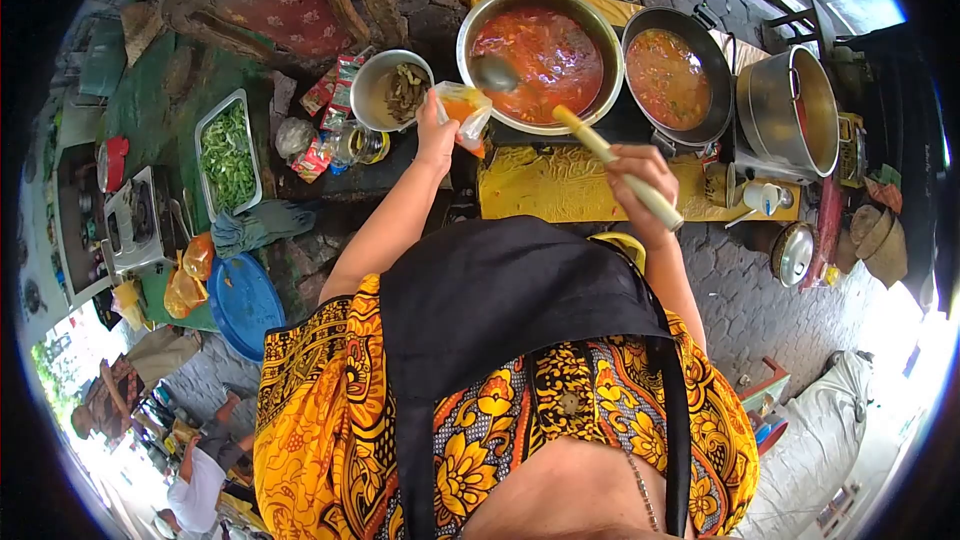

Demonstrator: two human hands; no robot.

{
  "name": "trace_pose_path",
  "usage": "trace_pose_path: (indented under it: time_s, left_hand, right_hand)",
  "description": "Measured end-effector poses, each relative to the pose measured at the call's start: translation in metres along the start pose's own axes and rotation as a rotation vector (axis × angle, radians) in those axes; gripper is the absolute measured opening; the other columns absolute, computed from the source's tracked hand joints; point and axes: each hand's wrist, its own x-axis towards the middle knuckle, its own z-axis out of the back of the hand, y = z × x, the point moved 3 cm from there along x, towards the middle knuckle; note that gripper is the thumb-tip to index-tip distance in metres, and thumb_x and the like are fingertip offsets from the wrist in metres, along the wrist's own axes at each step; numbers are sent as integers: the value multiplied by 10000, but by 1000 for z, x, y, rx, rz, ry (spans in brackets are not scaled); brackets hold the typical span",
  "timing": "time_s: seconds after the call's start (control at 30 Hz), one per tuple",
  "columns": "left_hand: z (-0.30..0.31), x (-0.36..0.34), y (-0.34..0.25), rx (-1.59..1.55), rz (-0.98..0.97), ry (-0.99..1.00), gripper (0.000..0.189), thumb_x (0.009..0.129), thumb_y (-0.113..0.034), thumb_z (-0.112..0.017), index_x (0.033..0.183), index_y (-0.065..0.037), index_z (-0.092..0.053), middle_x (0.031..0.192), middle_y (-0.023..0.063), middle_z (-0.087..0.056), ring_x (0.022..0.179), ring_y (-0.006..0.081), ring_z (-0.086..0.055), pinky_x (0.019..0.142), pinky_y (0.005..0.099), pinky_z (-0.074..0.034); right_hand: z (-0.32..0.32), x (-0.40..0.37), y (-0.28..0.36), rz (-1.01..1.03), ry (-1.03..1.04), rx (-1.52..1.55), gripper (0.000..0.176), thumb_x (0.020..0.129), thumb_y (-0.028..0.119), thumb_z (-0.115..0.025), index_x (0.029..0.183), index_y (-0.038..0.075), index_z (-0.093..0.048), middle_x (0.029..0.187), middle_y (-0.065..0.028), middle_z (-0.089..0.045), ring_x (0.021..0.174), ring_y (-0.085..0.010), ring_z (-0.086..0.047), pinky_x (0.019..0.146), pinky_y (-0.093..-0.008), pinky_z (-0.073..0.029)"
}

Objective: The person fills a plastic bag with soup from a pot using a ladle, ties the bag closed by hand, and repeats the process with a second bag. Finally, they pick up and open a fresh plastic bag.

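My left hand (437, 135) grips the top of a clear plastic bag (463, 112) with orange-red liquid in it, beside the left rim of a large metal pot (468, 60). Red stew (540, 50) fills much of that pot. In my right hand (643, 185) is the pale handle of a ladle (625, 172), held over the yellow cloth at the pot's near side. A dark metal ladle bowl (495, 73) lies over the stew at the left of the pot. Left of the bag, a smaller metal pot (368, 90) holds dark pieces.
A black wok (633, 35) of reddish soup and a tall metal pot (778, 120) stand at the right. At the left are a tray of chopped greens (229, 155), an oil bottle (362, 145) and a blue lid (245, 305). Other people (195, 490) are at the lower left.
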Motion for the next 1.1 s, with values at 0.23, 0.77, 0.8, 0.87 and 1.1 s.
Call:
trace_pose_path:
  time_s: [0.23,0.77,0.8,0.87,1.1]
  left_hand:
    - [3,-5,-1,-62,35,6,742,718,103,-465,1410,-52,-247,1278,61,-280,889,169,-500,528,248,-446]
    - [0,-11,1,35,19,42,730,743,96,-443,1418,-102,-248,1287,52,-282,795,142,-500,575,244,-450]
    - [0,-12,0,49,25,43,729,743,98,-441,1418,-100,-249,1295,51,-276,796,140,-500,574,243,-451]
    - [-1,-13,-1,48,26,47,731,745,98,-441,1421,-101,-242,1312,52,-264,803,141,-500,575,243,-452]
    - [-3,-11,1,32,20,13,731,702,112,-458,1395,-50,-289,1303,73,-285,891,178,-506,498,251,-434]
  right_hand:
    - [-5,-24,-76,-100,-162,-131,143,696,-17,-655,824,32,-614,882,-109,-629,806,-233,-623,722,-314,-487]
    - [-30,-105,-177,-708,-704,786,97,793,-14,-554,881,-56,-552,896,-125,-562,821,-242,-600,736,-360,-569]
    - [-29,-105,-178,-710,-699,812,92,795,-14,-553,878,-55,-550,908,-129,-559,821,-246,-600,736,-379,-576]
    - [-27,-102,-174,-712,-694,836,88,796,-13,-553,874,-53,-547,921,-133,-556,821,-249,-600,737,-398,-582]
    - [-13,-71,-138,-643,-612,860,84,807,-3,-555,877,-49,-552,948,-162,-586,828,-265,-612,751,-376,-574]
